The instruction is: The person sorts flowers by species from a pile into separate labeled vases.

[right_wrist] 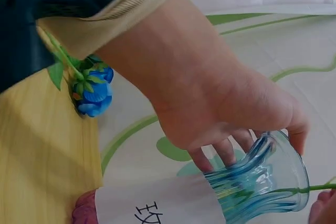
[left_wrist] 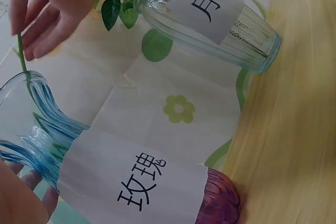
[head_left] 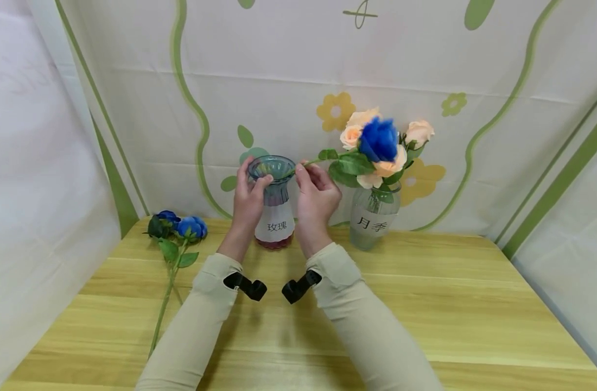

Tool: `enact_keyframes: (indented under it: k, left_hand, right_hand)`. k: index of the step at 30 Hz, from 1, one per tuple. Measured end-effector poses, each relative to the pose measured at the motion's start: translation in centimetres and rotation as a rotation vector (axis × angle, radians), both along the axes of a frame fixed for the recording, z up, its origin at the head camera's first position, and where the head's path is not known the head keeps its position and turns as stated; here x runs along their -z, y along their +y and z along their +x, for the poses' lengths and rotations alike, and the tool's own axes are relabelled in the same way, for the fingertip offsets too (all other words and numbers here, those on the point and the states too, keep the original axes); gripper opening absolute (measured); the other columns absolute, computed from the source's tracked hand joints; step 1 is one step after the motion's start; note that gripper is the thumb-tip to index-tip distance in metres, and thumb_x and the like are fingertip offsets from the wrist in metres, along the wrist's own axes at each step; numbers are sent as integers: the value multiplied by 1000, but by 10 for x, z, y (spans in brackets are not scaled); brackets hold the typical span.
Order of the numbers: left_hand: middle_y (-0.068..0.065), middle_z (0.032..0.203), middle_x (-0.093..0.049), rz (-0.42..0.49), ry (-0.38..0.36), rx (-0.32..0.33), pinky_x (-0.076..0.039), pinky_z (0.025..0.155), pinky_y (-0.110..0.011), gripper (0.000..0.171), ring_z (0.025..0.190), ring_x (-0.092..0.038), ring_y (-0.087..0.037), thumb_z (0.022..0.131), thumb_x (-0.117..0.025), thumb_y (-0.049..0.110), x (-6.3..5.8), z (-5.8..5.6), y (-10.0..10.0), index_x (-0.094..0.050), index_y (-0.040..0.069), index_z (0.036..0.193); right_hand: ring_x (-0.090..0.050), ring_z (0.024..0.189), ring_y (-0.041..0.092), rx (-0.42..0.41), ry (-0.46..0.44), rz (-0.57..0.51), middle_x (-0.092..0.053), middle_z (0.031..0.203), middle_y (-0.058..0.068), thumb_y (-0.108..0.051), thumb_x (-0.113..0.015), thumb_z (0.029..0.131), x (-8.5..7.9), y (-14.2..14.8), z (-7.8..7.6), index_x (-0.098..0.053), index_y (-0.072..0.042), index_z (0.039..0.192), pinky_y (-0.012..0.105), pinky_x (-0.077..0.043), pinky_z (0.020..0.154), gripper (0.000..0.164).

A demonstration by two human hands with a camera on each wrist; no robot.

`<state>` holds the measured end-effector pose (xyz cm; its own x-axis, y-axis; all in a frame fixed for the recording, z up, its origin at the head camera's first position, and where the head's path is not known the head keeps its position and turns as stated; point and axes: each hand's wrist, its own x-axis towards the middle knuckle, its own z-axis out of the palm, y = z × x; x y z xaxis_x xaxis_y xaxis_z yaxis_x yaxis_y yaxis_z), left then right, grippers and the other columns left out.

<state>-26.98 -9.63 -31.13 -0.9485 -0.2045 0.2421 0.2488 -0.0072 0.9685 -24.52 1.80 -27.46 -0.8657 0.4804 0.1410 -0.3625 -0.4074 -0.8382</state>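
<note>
My left hand [head_left: 249, 193] grips the flared neck of a blue-to-purple glass vase [head_left: 275, 239], its thumb over the rim. The vase stands upright on the table and bears a white label [left_wrist: 137, 182] reading 玫瑰. At the rim's right side, my right hand [head_left: 319, 196] pinches the green stem [left_wrist: 21, 53] of a blue rose [head_left: 378, 139]. The stem's lower end shows inside the vase mouth [right_wrist: 286, 190], while the stem leans far right. In the head view its bloom overlaps peach roses [head_left: 418, 133] in a second, clear vase [head_left: 362, 237] labelled 月季.
Blue roses [head_left: 192, 228] with long green stems lie on the left of the wooden table [head_left: 425, 304]. A white cloth [head_left: 289, 119] printed with green and yellow shapes hangs close behind the vases. Small black cameras [head_left: 300, 286] sit on both wrists.
</note>
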Motion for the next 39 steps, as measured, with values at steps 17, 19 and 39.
enact_keyframes:
  k: [17, 19, 39]
  left_hand:
    - [3, 178, -25, 15, 7, 17, -36, 126, -51, 72, 146, -49, -27, 102, -60, 26, 0, 0, -2, -30, 27, 167]
    - [3, 178, -23, 12, -12, 26, -35, 127, -51, 72, 150, -46, -28, 103, -61, 27, -1, 1, -3, -29, 29, 168]
    - [6, 169, -42, -200, -144, -76, -40, 126, -46, 67, 154, -45, -19, 104, -68, 41, -4, 64, -63, -42, 24, 163]
  right_hand:
    - [-72, 120, 22, -143, -109, 123, -76, 130, 9, 5, -79, 90, 40, 15, 4, -75, -7, 129, 36, -59, 106, 40]
    - [-72, 122, 21, -191, -117, 142, -75, 134, 8, -1, -78, 93, 48, 24, 6, -73, -8, 133, 36, -57, 110, 41]
    - [-55, 147, 29, -547, -238, 401, -49, 165, 9, -16, -69, 103, 88, 66, 6, -45, -11, 161, 50, -36, 129, 63]
